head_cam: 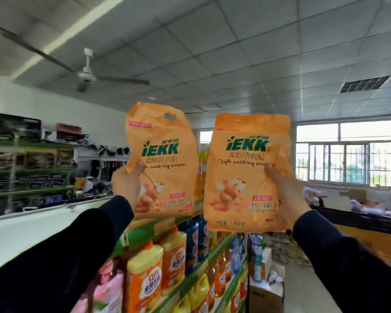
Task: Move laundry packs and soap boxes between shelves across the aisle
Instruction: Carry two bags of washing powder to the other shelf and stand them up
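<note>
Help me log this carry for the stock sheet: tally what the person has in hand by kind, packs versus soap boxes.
Orange washing powder packs: 2, the left pack in the left hand, the right pack in the right hand
Soap boxes: 0
Total: 2

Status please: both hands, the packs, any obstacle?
Left hand grips left pack; right hand grips right pack. Both raised above the shelf. Nothing in the way.

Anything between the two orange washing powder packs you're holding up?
Nothing touches them in the head view. The left pack and right pack are apart; through the gap only a distant window and shelf goods show.
</note>
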Motion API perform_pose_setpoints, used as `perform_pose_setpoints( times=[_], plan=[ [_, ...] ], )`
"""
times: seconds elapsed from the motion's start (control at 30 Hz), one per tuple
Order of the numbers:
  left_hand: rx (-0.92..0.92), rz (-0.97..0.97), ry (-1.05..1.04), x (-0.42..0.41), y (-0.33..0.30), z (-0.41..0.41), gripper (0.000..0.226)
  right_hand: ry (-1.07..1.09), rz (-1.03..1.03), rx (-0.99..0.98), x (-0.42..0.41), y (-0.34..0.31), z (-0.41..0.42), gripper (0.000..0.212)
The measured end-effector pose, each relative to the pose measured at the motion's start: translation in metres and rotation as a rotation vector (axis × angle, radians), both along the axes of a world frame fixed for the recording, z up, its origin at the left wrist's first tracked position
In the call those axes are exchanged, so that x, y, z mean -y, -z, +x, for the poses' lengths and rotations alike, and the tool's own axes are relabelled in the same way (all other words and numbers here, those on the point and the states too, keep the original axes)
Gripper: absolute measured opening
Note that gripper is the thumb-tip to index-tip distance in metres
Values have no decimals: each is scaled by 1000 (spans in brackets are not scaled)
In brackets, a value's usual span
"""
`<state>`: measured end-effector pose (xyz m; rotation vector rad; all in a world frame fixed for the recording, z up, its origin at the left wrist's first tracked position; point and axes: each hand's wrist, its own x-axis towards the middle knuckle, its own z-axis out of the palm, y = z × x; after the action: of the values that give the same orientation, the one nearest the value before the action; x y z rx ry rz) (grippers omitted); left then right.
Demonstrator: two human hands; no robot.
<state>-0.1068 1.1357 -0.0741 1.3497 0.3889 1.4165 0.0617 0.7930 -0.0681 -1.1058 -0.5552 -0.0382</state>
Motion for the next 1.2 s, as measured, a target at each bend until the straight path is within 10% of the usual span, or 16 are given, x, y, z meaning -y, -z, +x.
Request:
perform_pose_setpoints(
  times=[0.73,1.0,1.2],
  plan=[
    [-46,67,-400,-130,11,113,20,-646,13,89,-277,-19,150,36],
    [-189,-119,143,-146,-19,76,72,-777,-42,23,-345,4,144,37],
    [-295,58,149,-108,-31,71,114,-672,-106,72,-367,19,157,40]
  ],
)
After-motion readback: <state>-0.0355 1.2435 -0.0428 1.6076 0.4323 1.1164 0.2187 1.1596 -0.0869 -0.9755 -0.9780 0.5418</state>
